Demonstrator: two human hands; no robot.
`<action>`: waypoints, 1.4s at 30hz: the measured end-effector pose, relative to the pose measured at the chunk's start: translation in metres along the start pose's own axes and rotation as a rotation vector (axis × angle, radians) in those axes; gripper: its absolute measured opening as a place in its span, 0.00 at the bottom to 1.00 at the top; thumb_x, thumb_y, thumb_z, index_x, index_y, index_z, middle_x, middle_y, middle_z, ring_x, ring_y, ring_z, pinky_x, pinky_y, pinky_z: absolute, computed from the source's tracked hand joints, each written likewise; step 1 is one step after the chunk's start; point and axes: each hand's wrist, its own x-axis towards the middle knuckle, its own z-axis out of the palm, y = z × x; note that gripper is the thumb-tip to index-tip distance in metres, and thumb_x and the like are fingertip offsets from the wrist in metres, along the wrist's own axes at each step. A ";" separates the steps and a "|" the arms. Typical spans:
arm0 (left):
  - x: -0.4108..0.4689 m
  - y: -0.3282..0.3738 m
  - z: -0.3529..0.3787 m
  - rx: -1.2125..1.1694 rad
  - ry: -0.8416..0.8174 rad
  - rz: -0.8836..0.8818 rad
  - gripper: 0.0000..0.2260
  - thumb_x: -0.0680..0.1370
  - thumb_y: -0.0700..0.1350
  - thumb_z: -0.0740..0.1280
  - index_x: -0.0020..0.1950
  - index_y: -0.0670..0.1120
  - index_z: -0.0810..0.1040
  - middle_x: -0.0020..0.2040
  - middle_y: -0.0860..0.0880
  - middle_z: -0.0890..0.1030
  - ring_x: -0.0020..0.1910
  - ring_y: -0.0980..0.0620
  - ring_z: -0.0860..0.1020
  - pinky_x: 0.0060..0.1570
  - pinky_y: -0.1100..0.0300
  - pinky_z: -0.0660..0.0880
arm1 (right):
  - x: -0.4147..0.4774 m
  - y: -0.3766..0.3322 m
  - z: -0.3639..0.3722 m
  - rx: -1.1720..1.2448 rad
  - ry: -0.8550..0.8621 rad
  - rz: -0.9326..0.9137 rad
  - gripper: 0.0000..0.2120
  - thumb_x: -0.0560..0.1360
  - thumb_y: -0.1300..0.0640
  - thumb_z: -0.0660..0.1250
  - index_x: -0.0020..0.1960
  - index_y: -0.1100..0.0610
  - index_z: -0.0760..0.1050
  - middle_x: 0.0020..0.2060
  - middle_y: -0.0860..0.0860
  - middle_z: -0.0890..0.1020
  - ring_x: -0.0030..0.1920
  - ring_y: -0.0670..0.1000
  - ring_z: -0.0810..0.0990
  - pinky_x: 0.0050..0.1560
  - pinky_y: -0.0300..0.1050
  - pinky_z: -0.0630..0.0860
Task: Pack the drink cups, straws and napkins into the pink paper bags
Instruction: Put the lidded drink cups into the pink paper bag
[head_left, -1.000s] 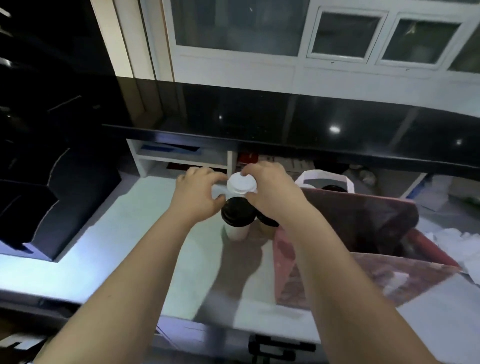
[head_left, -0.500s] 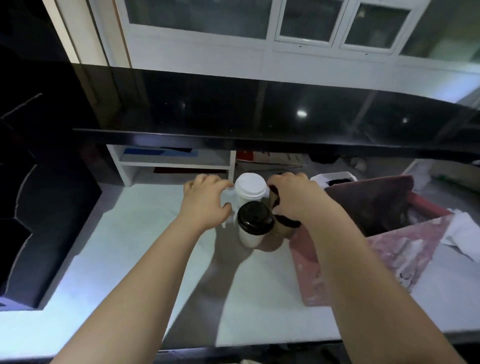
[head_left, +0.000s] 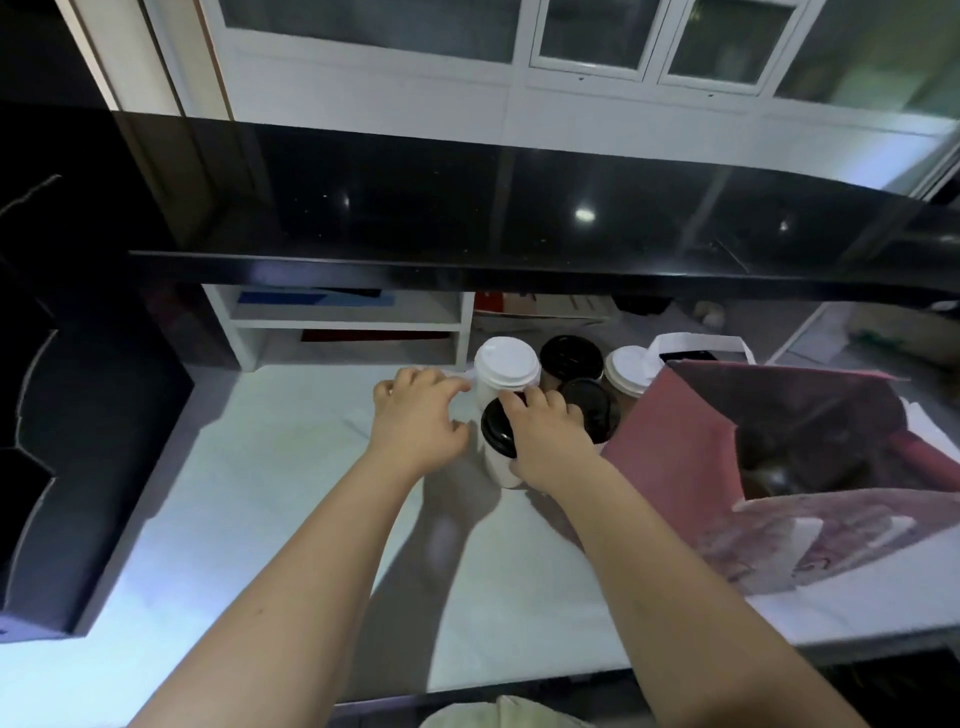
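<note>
Several lidded drink cups stand grouped on the white counter. A white-lidded cup (head_left: 506, 370) is at the back left, and a white cup with a black lid (head_left: 497, 465) is in front. My right hand (head_left: 545, 441) grips that front cup, fingers curled over its lid. My left hand (head_left: 418, 418) sits just left of the group with loosely curled fingers, fingertips at the white-lidded cup's side. An open pink paper bag (head_left: 675, 447) stands tilted to the right of the cups. No straws or napkins can be made out.
More cups stand behind: a black lid (head_left: 570, 357), another black lid (head_left: 595, 410) and a white lid (head_left: 628, 370). A black raised counter ledge (head_left: 519, 270) overhangs the back. A white shelf unit (head_left: 343, 327) is at the back left and a dark box (head_left: 78, 467) at the left.
My right hand has come off the cups at the back and dropped onto the front black-lidded cup. My left hand has stayed beside the white-lidded cup. The view has shifted.
</note>
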 end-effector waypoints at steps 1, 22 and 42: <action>-0.002 -0.001 0.002 0.001 -0.008 -0.006 0.23 0.75 0.54 0.65 0.70 0.58 0.70 0.68 0.52 0.72 0.69 0.48 0.64 0.65 0.47 0.61 | 0.000 -0.002 0.003 0.000 0.030 0.006 0.36 0.70 0.53 0.71 0.72 0.53 0.57 0.65 0.56 0.68 0.64 0.60 0.66 0.62 0.55 0.65; 0.004 0.103 -0.095 -0.139 0.153 0.248 0.21 0.75 0.55 0.67 0.68 0.56 0.73 0.65 0.52 0.74 0.67 0.46 0.67 0.62 0.48 0.65 | -0.089 0.124 -0.156 0.498 0.375 0.013 0.41 0.65 0.57 0.77 0.72 0.43 0.61 0.69 0.50 0.62 0.69 0.55 0.63 0.68 0.51 0.67; -0.011 0.250 -0.045 -0.172 0.068 0.528 0.07 0.73 0.48 0.67 0.49 0.54 0.83 0.46 0.52 0.81 0.49 0.50 0.77 0.43 0.52 0.75 | -0.154 0.236 -0.094 0.429 0.170 0.125 0.40 0.60 0.50 0.78 0.68 0.43 0.64 0.60 0.47 0.70 0.59 0.52 0.69 0.59 0.52 0.74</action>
